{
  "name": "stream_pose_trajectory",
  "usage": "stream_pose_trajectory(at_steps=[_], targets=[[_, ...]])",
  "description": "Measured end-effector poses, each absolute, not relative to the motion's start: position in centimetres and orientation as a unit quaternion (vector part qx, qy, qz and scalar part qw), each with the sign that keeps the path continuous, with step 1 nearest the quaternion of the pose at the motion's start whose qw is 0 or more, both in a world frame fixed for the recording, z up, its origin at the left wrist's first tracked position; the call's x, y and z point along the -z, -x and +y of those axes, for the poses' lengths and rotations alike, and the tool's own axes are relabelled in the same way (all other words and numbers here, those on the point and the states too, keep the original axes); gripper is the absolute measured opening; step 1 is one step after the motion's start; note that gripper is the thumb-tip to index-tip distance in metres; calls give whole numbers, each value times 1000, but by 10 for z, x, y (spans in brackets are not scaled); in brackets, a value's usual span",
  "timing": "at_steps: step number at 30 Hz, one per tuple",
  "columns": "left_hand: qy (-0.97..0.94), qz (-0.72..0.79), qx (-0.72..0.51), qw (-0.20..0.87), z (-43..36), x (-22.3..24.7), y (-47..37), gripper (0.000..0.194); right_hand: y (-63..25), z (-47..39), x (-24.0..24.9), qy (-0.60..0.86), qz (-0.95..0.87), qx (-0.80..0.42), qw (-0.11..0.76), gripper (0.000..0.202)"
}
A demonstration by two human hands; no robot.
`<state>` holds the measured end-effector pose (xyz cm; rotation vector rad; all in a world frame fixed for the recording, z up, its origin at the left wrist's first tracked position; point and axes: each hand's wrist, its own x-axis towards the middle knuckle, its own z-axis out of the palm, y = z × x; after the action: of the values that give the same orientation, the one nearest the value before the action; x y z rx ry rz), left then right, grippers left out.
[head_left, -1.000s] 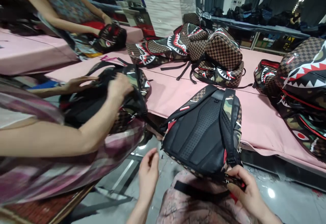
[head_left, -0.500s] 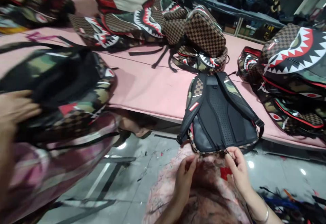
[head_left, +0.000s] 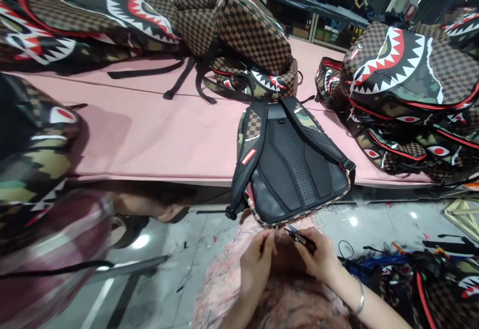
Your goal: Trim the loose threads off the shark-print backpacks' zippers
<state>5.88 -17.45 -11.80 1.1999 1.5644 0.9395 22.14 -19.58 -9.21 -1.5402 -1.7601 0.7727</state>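
A black-backed backpack (head_left: 288, 164) lies with its straps facing up, its lower end reaching past the front edge of the pink table. Just below that end, my left hand (head_left: 256, 259) is closed in a pinch near the checkered edge; what lies between the fingertips is too small to make out. My right hand (head_left: 322, 256) grips small thread snips (head_left: 302, 240), whose blades point left toward the pinched fingers. The snips are a little below the backpack's edge.
More shark-mouth backpacks rest on the pink table (head_left: 157, 144), piled at the back (head_left: 254, 30) and right (head_left: 396, 70). A seated person's plaid clothing (head_left: 75, 239) and a camouflage bag (head_left: 48, 144) are close at left. Bags (head_left: 441, 284) lie on the floor at lower right.
The view has swung right, so everything sits further left. My right hand has drawn back from the backpack's edge, and the snips now show plainly. The neighbour's hand has left the view.
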Motion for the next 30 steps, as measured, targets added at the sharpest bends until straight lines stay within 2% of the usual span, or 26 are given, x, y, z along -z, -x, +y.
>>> stream_pose_trajectory(at_steps=[5, 8, 30], targets=[[-568, 637, -380, 358, -173, 121, -50, 26, -213, -188, 87, 591, -715, -250, 277, 17], [-590, 619, -393, 338, -171, 124, -51, 25, -211, -185, 89, 599, -721, -239, 254, 18], [-532, 603, -426, 416, -169, 128, -51, 28, -205, -180, 94, 597, -752, -194, 202, 19]])
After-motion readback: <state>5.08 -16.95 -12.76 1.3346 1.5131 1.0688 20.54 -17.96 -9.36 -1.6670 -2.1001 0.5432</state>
